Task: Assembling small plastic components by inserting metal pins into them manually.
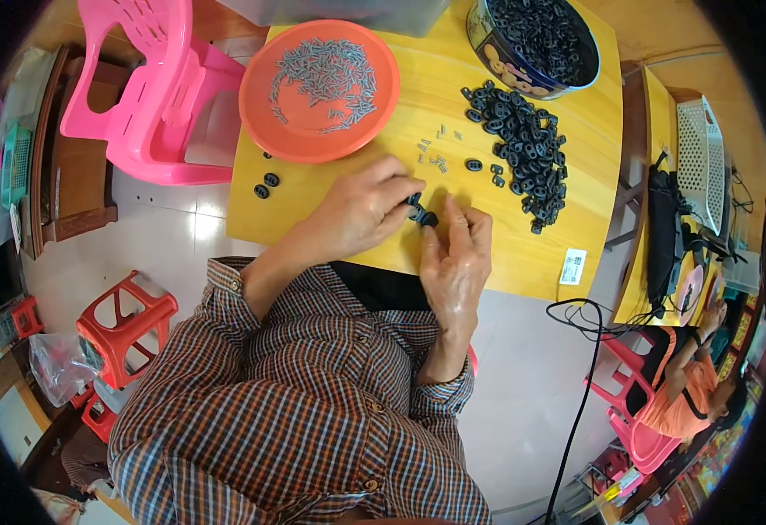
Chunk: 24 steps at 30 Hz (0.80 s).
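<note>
My left hand (361, 210) and my right hand (455, 262) meet over the front of a yellow table (523, 254), both pinching a small black rubber ring part (421, 214) between their fingertips. A loose pile of the same black rings (523, 149) lies just beyond my right hand. A few small grey metal pins (435, 157) lie scattered on the table above my hands. An orange round tray (319, 87) holds several more grey pins. A round tin (536, 39) at the far edge is filled with black rings.
Three black rings (267, 184) lie at the table's left edge. A pink plastic chair (160, 96) stands left of the table, red stools (125, 324) on the floor below it. A white label (573, 265) and a black cable (580, 385) are right. Another person (685, 385) sits at the lower right.
</note>
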Available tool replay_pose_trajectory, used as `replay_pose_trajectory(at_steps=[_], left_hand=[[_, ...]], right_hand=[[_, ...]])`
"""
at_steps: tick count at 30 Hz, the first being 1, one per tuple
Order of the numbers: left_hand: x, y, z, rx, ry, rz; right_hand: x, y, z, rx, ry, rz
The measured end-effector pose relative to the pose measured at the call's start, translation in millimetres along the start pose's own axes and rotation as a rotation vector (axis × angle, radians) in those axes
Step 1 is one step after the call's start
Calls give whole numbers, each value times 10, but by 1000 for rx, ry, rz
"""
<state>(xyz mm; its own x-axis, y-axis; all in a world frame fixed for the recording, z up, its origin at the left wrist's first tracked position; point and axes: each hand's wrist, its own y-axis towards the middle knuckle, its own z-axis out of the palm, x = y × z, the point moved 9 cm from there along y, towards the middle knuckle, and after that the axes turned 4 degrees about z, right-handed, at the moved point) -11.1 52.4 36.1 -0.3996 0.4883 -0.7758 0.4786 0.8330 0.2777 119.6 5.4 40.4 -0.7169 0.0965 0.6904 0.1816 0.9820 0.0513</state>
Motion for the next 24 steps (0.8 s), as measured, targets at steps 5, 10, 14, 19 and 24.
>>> replay_pose_trajectory(at_steps=[5,10,14,19,24], left_hand=[[-95,-41,36,40,130,26],[-66,-56,19,70,182,5],[-25,-21,-37,68,200,-42],[-1,65,-82,-84,174,48],[33,210,-49,-115,153,56]], right_hand=[[46,-31,160,42,-23,-39],[108,-1,209,48,47,-70],[10,11,213,38,151,-6],[-84,44,135,-50,286,25],[-196,100,-26,-165,256,65]])
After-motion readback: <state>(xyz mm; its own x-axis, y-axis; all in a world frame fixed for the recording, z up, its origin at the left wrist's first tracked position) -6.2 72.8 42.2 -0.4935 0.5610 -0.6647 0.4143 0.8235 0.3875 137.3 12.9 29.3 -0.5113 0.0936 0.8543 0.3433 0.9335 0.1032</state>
